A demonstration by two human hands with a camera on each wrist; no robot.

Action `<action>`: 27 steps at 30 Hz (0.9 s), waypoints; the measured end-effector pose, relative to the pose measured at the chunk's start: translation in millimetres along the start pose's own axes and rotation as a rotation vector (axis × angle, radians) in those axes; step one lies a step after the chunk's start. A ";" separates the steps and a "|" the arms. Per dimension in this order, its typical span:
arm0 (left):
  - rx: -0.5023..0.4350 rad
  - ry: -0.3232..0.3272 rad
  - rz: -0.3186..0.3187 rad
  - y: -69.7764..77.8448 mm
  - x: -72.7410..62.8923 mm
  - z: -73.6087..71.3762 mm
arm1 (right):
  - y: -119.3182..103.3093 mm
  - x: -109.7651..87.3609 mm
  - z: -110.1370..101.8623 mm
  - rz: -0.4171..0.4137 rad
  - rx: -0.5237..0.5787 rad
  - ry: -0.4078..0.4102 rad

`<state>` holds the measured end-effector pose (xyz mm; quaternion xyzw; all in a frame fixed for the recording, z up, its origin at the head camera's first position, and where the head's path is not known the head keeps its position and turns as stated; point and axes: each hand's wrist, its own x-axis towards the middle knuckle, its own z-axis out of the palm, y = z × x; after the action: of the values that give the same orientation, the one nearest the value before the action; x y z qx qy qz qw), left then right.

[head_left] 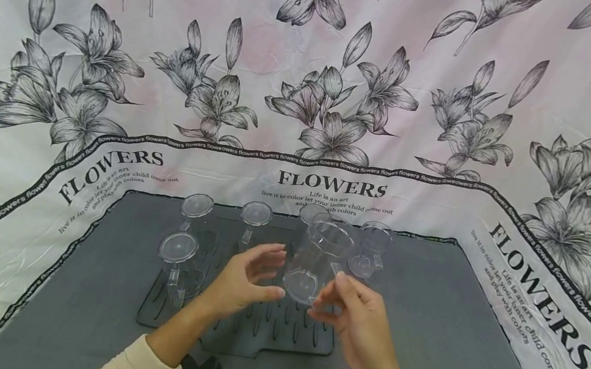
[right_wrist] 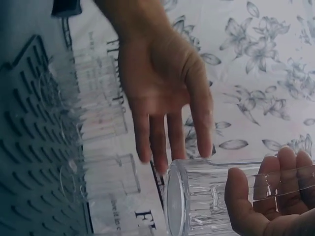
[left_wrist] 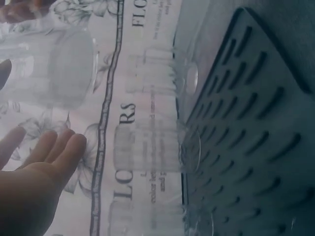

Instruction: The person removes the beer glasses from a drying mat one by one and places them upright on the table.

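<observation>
A clear mug (head_left: 317,261) is raised over the dark ribbed drying mat (head_left: 298,343), tilted, with its open rim up. My right hand (head_left: 358,321) holds it at its right side, where the handle is; in the right wrist view the thumb and fingers of the right hand (right_wrist: 266,211) curl about it. My left hand (head_left: 245,280) is just left of the mug, fingers spread and slightly bent, palm toward it. In the left wrist view a gap shows between the left hand (left_wrist: 42,172) and the mug (left_wrist: 54,69).
Several more clear mugs stand bottom up on and around the mat: one front left (head_left: 178,250), others behind, such as the far-left mug (head_left: 197,206) and the right mug (head_left: 373,246). A grey cloth (head_left: 439,325) covers the table. Flower-printed fabric (head_left: 208,174) rises behind it.
</observation>
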<state>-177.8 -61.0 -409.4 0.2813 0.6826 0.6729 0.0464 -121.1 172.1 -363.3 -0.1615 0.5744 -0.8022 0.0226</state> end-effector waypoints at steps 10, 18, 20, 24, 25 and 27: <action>0.129 0.091 0.037 24.1 -13.5 -27.4 | -8.0 0.6 -8.8 -0.065 -0.238 0.170; 0.253 0.171 0.099 43.4 -25.7 -50.2 | -17.6 1.7 -18.9 -0.100 -0.283 0.213; 0.272 0.206 0.120 47.8 -29.8 -56.6 | -19.1 2.6 -21.9 -0.099 -0.298 0.231; 0.288 0.279 0.149 54.2 -41.6 -69.4 | -21.5 4.0 -29.6 -0.085 -0.311 0.272; 0.290 0.297 0.156 55.2 -45.1 -72.6 | -22.3 4.2 -32.0 -0.080 -0.310 0.282; 0.294 0.334 0.159 56.6 -52.3 -79.0 | -24.1 4.3 -37.3 -0.079 -0.309 0.301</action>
<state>-150.7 -158.5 -365.4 0.2227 0.7473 0.6048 -0.1619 -132.2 213.3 -350.7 -0.0639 0.6805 -0.7201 -0.1198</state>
